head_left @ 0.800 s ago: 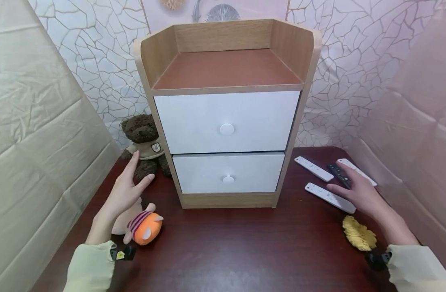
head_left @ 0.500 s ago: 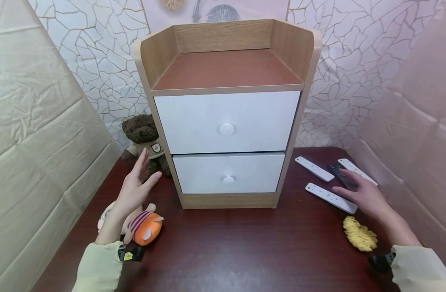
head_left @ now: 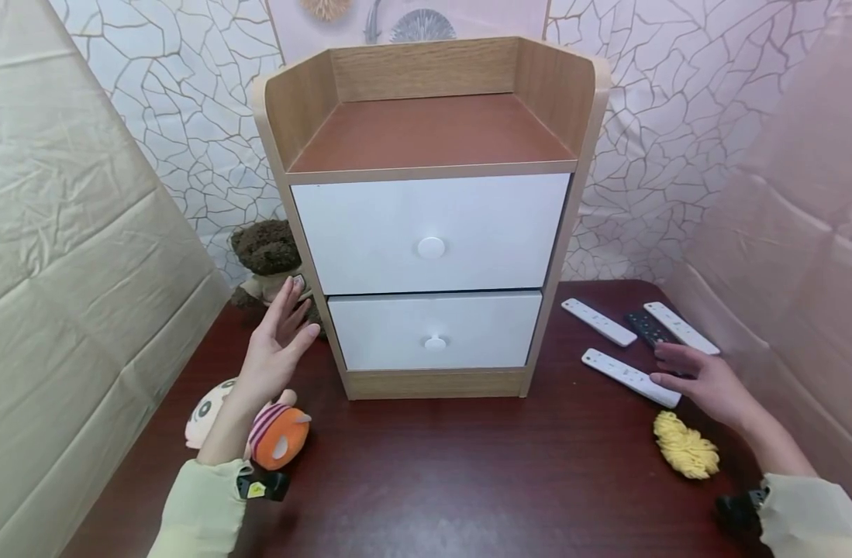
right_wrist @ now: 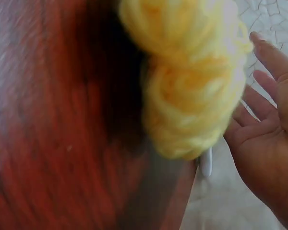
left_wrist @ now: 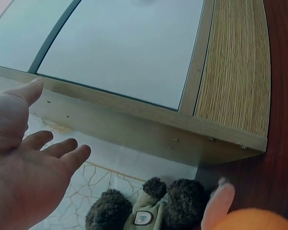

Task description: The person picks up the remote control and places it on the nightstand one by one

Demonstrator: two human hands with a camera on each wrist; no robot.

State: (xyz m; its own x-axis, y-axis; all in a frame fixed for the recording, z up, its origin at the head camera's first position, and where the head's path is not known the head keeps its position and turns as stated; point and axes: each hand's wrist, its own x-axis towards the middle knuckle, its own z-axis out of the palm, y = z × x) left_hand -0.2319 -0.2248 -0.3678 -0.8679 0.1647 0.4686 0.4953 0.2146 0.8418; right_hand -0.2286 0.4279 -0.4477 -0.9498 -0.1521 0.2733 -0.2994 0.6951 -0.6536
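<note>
My left hand point(head_left: 274, 360) is raised with relaxed fingers and holds nothing, left of the wooden cabinet point(head_left: 436, 384) and in front of the brown teddy bear point(head_left: 265, 248). Beneath that forearm lies a plush doll point(head_left: 281, 435) with an orange part and a striped band. My right hand point(head_left: 708, 384) hovers, fingers loosely bent, over the near end of a white remote control point(head_left: 628, 377), gripping nothing. A skein of yellow yarn point(head_left: 685, 446) lies just left of the right wrist; in the right wrist view the yarn point(right_wrist: 197, 96) looms large beside the spread hand point(right_wrist: 269, 124).
Two more white remotes point(head_left: 598, 322) and a black remote point(head_left: 647, 327) lie on the dark red tabletop point(head_left: 432, 473), right of the cabinet. The cabinet's upper drawer point(head_left: 370, 232) and lower drawer point(head_left: 384, 333) are both closed. Cloth screens point(head_left: 70, 294) border the sides.
My left hand has moved right, toward the cabinet, uncovering the doll's face. My right hand has drawn back slightly toward me and to the right, off the black remote.
</note>
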